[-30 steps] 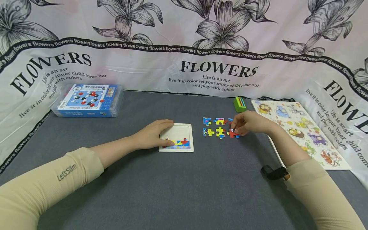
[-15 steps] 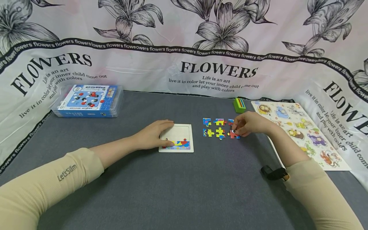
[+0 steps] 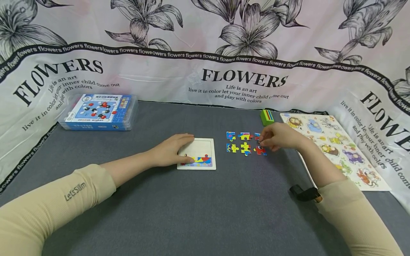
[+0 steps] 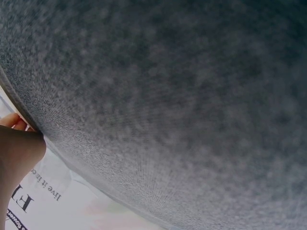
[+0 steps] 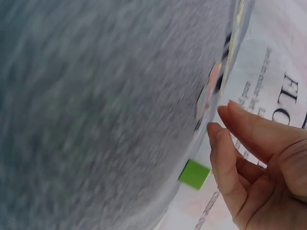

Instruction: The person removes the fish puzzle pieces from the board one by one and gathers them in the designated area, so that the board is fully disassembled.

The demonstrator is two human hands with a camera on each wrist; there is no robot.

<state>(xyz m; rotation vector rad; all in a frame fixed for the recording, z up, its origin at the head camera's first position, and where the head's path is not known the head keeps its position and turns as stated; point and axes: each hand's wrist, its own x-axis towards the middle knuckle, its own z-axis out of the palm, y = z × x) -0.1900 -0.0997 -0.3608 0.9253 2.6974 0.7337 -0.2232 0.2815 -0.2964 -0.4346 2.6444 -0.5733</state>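
From the head, the left hand [image 3: 166, 150] lay spread on the white tray [image 3: 202, 146], its thumb on the bright puzzle bits [image 3: 205, 161] inside. Right of the tray, the right hand [image 3: 279, 136] hung bent over loose puzzle pieces [image 3: 246, 148] in two rows. The desk [image 3: 179, 209] was gray. A blue box [image 3: 96, 113] sat left behind the tray, an animal board [image 3: 382, 183] far right, flowery cloth [image 3: 153, 85] behind.

From the left wrist, the hand showed by the tray's edge.

From the right wrist, thumb and fingertip were a bit apart, near a green block [image 5: 194, 174].

Right grip [image 3: 279, 136] lifted off red piece [image 3: 260, 151].
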